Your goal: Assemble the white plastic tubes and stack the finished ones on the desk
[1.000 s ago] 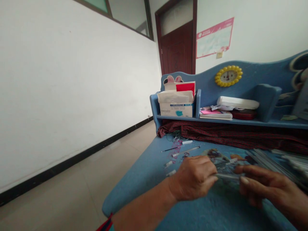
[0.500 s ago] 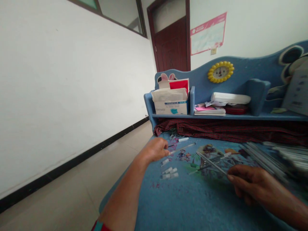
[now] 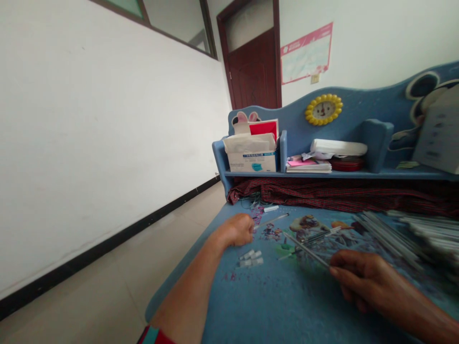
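My left hand (image 3: 236,230) rests on the blue desk (image 3: 272,301) near its left edge, fingers curled into a loose fist beside a thin clear tube (image 3: 273,220); what it pinches, if anything, is hidden. A few small white caps (image 3: 250,258) lie just below it. My right hand (image 3: 362,281) is closed on a thin clear tube (image 3: 305,249) that points up and left over the desk's cartoon picture. A large pile of similar tubes (image 3: 405,229) lies at the right.
A red checked cloth (image 3: 340,196) runs along the back of the desk under a blue shelf (image 3: 322,174). The shelf holds a mask box (image 3: 252,160), books (image 3: 308,166) and a red tin (image 3: 347,164). A yellow sunflower clock (image 3: 323,109) is on the backboard. Floor lies to the left.
My left hand left the tube it shared with the right hand, reached left toward the caps and loose tube, then drew back slightly. The right hand kept its tube.
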`<state>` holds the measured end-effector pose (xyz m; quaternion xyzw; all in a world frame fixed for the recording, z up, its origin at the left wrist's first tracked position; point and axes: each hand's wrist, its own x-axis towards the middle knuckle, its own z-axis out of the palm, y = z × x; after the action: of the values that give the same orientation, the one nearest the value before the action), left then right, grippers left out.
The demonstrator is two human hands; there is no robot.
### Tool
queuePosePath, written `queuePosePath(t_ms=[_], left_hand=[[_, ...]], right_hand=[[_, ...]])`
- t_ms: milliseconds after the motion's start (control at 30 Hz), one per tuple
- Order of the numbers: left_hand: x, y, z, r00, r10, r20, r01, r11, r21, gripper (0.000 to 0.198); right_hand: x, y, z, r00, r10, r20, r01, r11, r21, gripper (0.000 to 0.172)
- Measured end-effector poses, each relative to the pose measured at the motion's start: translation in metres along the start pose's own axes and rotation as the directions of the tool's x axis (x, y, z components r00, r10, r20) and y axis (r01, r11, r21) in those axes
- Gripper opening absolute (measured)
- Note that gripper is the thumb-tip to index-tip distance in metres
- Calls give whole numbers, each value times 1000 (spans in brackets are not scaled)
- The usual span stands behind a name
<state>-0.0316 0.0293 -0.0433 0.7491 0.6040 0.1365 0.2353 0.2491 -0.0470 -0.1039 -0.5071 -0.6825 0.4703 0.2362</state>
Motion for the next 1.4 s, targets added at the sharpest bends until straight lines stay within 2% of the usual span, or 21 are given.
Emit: queuePosePath(t_ms=[100,267,467,633,933,1167,1400], left_hand=[[3,5,1,999,3,-35,-11,971,-237,5],[-1,24,10,996,-1,-94,-50,841,-539,21],[-8,40,19,998,-21,-52,-32,542,-840,20],[-7,41,22,1000,-28,-13,3,496,-869,18],[-6,37,26,989,78,123,64,524,-849,18],[-8,38,23,968,130,216,127,490,-862,14],[-10,47,36,961,143,238,158,423,-892,15]], right_hand=[[-2,-6,4,1000,-14,19,13,999,33,30],[-8,-13,12,997,-34,70,28,996,89,29],[-8,-13,13,998,-53,41,48,994,98,29],[-6,-13,12,998,-53,28,50,993,103,30],[-9,-14,12,997,-81,-10,81,992,96,27],[-11,-15,10,985,-127,-121,136,989,66,29],[-11,-14,13,953,-159,-257,171,985,26,28]])
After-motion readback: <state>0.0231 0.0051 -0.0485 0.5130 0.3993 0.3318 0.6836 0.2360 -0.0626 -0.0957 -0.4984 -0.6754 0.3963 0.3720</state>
